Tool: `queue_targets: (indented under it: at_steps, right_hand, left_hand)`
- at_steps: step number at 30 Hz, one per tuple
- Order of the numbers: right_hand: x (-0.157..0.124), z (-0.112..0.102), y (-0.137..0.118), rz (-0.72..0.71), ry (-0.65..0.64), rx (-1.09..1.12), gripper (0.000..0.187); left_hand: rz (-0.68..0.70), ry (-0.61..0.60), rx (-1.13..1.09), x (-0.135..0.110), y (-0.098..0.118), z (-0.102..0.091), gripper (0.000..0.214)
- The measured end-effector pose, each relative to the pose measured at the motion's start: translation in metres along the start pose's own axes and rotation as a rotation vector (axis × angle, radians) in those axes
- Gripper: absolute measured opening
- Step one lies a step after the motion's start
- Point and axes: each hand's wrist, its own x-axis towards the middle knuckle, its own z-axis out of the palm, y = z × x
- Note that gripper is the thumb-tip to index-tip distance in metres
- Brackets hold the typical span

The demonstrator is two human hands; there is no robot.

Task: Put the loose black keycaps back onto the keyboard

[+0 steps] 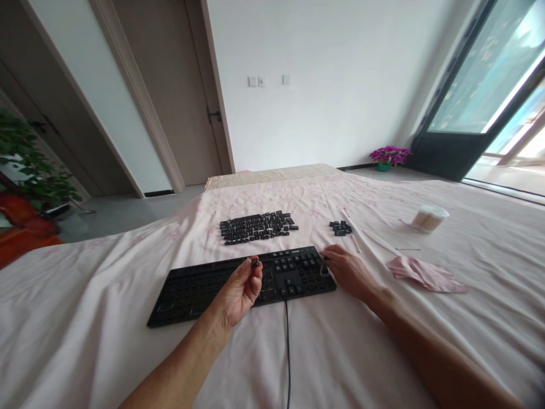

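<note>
A black keyboard [183, 288] lies across the bed with its cable toward me. Most keys on its left and middle are off, while keys remain in the right-hand part. My left hand [242, 291] is closed above the keyboard's middle, pinching a small black keycap [255, 263] between thumb and finger. At the keyboard's right end, my right hand [346, 269] is closed on a thin wire keycap puller [325, 269], its loop over the number-pad keys. Beyond the keyboard, removed keycaps [255, 228] lie in rows, with a smaller group of keycaps [340, 228] to their right.
On the right stand a clear tub of cotton swabs [430, 219] and a folded pink cloth [426, 275]. Loose swabs [407, 248] lie nearby. The keyboard cable [288, 346] runs toward me over the wrinkled bedsheet [106, 341].
</note>
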Motion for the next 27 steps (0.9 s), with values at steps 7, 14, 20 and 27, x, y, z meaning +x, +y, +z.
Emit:
queue_targets:
  at_steps: [7, 14, 20, 27]
  right_hand:
    - [0.001, -0.007, 0.006, 0.092, 0.013, -0.167, 0.061]
    - [0.006, -0.015, -0.067, 0.063, 0.132, 0.265, 0.036]
    - [0.005, 0.004, -0.147, 0.172, 0.012, 0.912, 0.017]
    - [0.005, 0.018, -0.173, 0.128, 0.066, 1.191, 0.012]
  left_hand:
    - [-0.13, -0.06, -0.214, -0.016, 0.003, -0.013, 0.037]
    - [-0.068, -0.097, -0.14, -0.013, -0.002, -0.017, 0.022]
    - [0.02, -0.109, -0.062, -0.013, -0.008, -0.021, 0.018]
    - [0.071, -0.115, -0.024, -0.008, -0.01, -0.027, 0.021]
